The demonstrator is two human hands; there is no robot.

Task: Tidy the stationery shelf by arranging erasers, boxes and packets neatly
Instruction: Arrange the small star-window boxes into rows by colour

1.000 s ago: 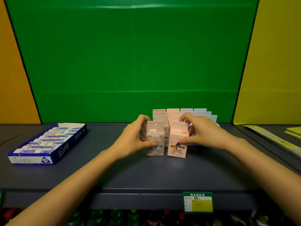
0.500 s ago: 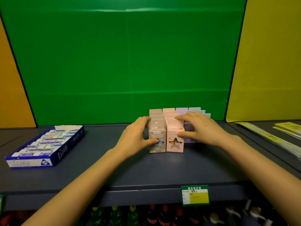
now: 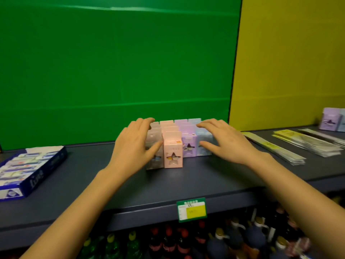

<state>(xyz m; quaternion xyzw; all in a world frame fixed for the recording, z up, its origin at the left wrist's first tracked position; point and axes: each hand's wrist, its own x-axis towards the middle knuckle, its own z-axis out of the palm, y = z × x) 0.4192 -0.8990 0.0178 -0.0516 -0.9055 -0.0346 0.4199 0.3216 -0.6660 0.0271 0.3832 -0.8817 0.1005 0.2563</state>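
Note:
Several small pastel boxes stand in rows on the dark shelf. A pink box with a star window stands at the front, a grey box to its left, a purple box and a pale blue box to its right. My left hand lies with straight fingers against the left side of the group, thumb on the grey box. My right hand is spread by the right side, fingers over the pale blue box. Neither hand grips a box.
A blue tray of erasers lies at the left of the shelf. Flat yellow and clear packets lie in stacks at the right, with more purple boxes at the far right. A price tag hangs on the shelf edge, bottles below.
Both hands let go of the grey and pink front boxes and opened, moving out to the sides of the group. The view has shifted to the right.

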